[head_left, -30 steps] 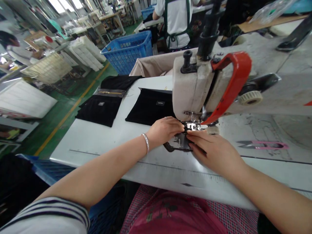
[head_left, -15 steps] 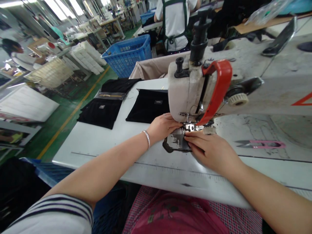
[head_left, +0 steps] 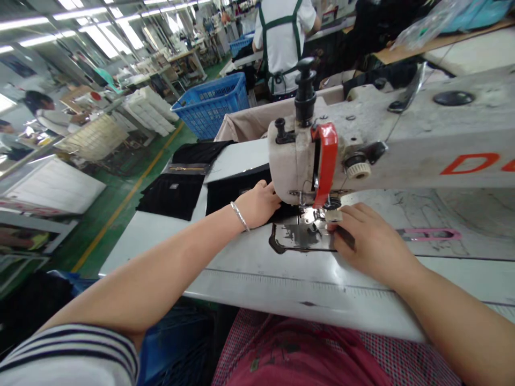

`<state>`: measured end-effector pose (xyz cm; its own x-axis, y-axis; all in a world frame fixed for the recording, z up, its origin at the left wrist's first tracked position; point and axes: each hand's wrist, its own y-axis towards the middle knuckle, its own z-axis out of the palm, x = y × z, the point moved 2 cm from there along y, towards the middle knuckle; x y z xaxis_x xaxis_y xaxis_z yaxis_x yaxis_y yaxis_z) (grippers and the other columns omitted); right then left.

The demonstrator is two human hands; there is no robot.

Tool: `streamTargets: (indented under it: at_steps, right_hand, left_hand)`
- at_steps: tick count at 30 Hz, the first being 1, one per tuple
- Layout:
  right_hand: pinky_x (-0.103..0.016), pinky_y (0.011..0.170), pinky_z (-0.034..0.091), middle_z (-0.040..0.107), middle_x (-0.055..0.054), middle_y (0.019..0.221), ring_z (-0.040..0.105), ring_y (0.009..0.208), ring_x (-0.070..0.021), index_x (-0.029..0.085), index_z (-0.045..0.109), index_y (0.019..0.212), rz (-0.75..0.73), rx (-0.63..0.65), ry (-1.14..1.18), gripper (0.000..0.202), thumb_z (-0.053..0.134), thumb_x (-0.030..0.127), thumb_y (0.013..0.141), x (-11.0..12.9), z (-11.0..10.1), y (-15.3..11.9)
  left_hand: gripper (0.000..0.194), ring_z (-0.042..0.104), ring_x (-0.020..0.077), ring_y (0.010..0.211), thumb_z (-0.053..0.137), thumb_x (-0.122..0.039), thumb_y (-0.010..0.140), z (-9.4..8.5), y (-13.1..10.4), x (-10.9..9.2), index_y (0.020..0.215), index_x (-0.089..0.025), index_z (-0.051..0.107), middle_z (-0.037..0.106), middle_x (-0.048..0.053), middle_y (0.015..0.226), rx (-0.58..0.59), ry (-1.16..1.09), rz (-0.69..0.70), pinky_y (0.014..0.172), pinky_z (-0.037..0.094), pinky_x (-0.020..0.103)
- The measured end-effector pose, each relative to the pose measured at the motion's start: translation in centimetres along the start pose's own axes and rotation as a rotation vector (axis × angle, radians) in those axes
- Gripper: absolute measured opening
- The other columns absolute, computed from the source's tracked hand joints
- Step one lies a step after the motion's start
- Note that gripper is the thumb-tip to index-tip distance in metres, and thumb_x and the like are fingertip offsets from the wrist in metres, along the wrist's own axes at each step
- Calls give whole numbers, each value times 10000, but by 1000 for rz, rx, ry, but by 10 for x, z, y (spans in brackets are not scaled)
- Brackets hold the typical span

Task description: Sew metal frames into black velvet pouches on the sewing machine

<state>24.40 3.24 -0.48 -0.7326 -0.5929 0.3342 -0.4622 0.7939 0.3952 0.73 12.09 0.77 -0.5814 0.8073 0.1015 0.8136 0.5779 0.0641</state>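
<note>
Cloth panel [head_left: 220, 195], black, head view: flat on the white table [head_left: 156, 230], partly beneath the left hand, right end close by the presser foot [head_left: 315, 215] of the sewing machine [head_left: 410, 153]. Visible run mainly crosswise, left to right; far edge slanting away toward the machine; true long axis impossible to tell, given the cover from hand and machine head.

Left hand [head_left: 257, 206]: the nearer of the two, on top of the panel, just left of the machine head; fingers loosely bent, tips partly hidden; pinch or mere pressing, not possible to tell. Silver bracelet [head_left: 240, 216] at the wrist.

Right hand [head_left: 368, 241]: opposite side of the presser foot, well apart from the left; thumb and forefinger with a dark gap between, tips near the right edge of the metal plate [head_left: 298, 236]; anything held there, too small to tell. Panel to the left of this hand, beyond the foot.

Also present: pink-handled snips [head_left: 436, 234], right of the right hand, blades hidden in part; second lot of black cloth pieces [head_left: 171, 201], left of the panel, with a zipper strip [head_left: 187, 169] across.
</note>
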Motion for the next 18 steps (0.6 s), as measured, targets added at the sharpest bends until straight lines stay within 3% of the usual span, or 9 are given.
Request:
streamTargets:
  at_steps: [2, 4, 7, 9, 12, 15, 18]
  right_hand:
    - [-394, 752, 457, 608, -88, 875, 531, 865, -253, 179, 602, 882, 14, -41, 3, 72, 534, 181, 856, -4, 2, 1]
    - [-395, 752, 464, 605, -107, 928, 535, 891, -262, 168, 609, 930, 33, -82, -44, 105, 532, 227, 891, -6, 5, 3]
    - [-407, 752, 470, 592, -120, 923, 531, 894, -274, 148, 620, 942, 37, -100, -118, 154, 518, 260, 918, -5, 10, 4]
    - [-402, 765, 476, 600, -104, 904, 534, 889, -261, 153, 637, 938, 3, -84, -122, 158, 508, 244, 926, -1, 12, 3]
    - [-387, 864, 482, 638, -76, 1073, 552, 984, -228, 180, 637, 1087, -202, -15, -15, 216, 512, 155, 912, 7, 15, -3]
    - [-410, 914, 480, 627, -69, 1201, 558, 1054, -218, 179, 599, 1200, -356, 29, 96, 327, 517, 104, 892, 12, 19, -8]
    - [-420, 903, 488, 640, -70, 1189, 570, 1045, -222, 169, 610, 1196, -340, 30, 109, 316, 529, 116, 894, 13, 20, -9]
  left_hand:
    - [227, 637, 211, 797, 556, -283, 903, -16, -13, -17, 1073, -143, 611, 645, 108, 1016, 76, 67, -88, 703, 499, 315]
    - [327, 625, 200, 653, 543, -421, 910, -27, -23, -34, 1053, -134, 602, 649, 104, 890, 161, 135, -218, 595, 481, 302]
    - [409, 635, 250, 732, 528, -517, 899, -33, -31, -56, 905, -117, 609, 636, 104, 779, 158, 160, -258, 640, 505, 336]
    - [346, 609, 287, 996, 543, -420, 917, -29, -34, -68, 1041, -101, 596, 646, 149, 1017, 57, 97, -158, 828, 517, 394]
    - [415, 411, 240, 1321, 456, -144, 932, -16, -39, -78, 1343, -92, 425, 474, 151, 1386, -47, -89, 19, 1104, 385, 404]
    - [506, 298, 201, 1403, 378, -38, 905, -5, -47, -80, 1408, -91, 355, 400, 125, 1462, -28, -226, 40, 1186, 297, 396]
    - [507, 289, 192, 1409, 367, -42, 911, -1, -50, -74, 1412, -121, 363, 395, 98, 1472, -19, -301, 47, 1200, 278, 413]
